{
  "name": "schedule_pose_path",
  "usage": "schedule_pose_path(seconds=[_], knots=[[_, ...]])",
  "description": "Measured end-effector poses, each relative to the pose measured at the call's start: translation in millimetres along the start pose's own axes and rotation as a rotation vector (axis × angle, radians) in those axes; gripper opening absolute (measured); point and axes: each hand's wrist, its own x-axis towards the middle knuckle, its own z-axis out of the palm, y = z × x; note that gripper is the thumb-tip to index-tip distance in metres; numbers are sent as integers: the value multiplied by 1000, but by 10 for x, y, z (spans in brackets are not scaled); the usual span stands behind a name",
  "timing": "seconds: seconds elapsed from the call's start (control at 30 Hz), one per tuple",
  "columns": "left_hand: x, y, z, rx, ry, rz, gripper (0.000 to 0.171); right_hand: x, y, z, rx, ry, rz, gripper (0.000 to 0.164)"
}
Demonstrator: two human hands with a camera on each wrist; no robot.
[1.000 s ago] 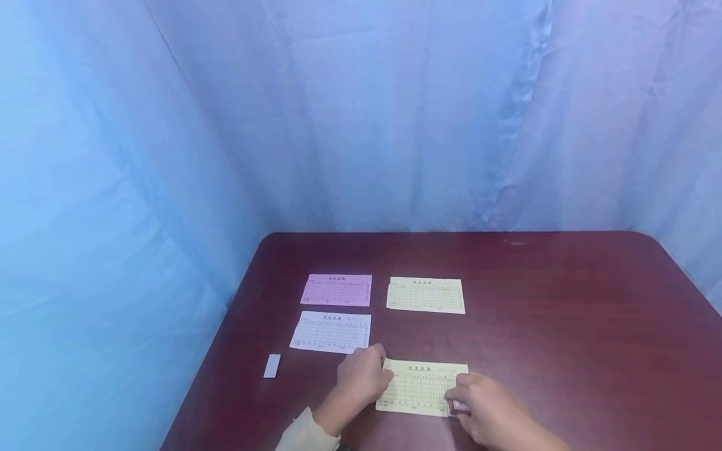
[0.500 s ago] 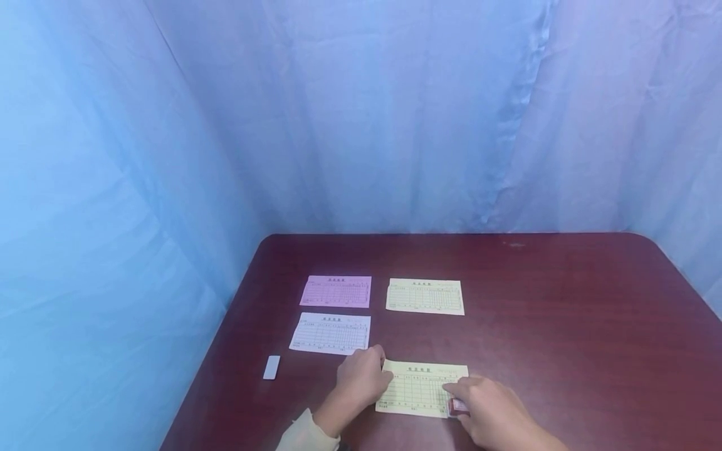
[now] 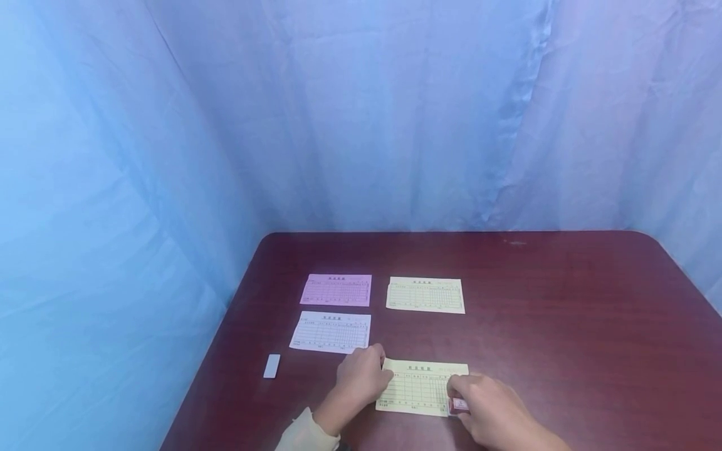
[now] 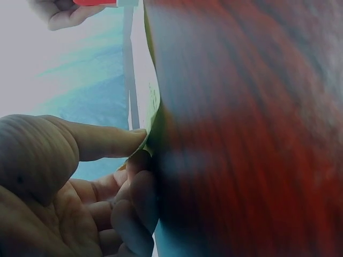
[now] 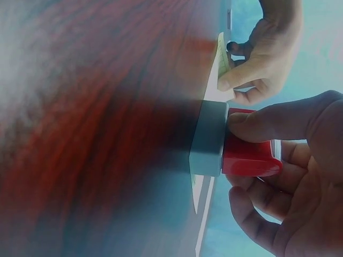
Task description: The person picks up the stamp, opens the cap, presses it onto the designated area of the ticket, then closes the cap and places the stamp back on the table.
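Note:
A yellow printed form (image 3: 416, 389) lies near the front of the table. My left hand (image 3: 363, 376) pinches its left edge; in the left wrist view the thumb (image 4: 115, 140) is on top and the curled fingers are beneath, with that edge lifted slightly. My right hand (image 3: 493, 410) grips a red stamp (image 3: 460, 405) over the form's lower right corner. The right wrist view shows the stamp's grey base (image 5: 209, 139) standing on the paper, with my thumb on the red body. Its underside is hidden.
A white form (image 3: 331, 332) and a pink form (image 3: 336, 290) lie at the left, one behind the other. Another pale yellow form (image 3: 425, 295) lies behind the held one. A small white rectangular piece (image 3: 272, 366) rests at the left. Blue curtains (image 3: 395, 125) surround the dark red table (image 3: 575, 313).
My right index finger reached forward over the form half a second ago and is now drawn back toward the stamp, whose label shows more. The stamp, left hand and forms stay in place.

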Motion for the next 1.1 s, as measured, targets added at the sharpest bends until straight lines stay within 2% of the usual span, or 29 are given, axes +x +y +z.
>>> schedule_pose_path(seconds=[0.73, 1.1], knots=[[-7, 11, 14, -12, -8, -4, 17, -24, -8, 3, 3, 19, 2, 37], [-11, 14, -5, 5, 4, -6, 21, -63, -6, 43, 30, 109, -40, 38]])
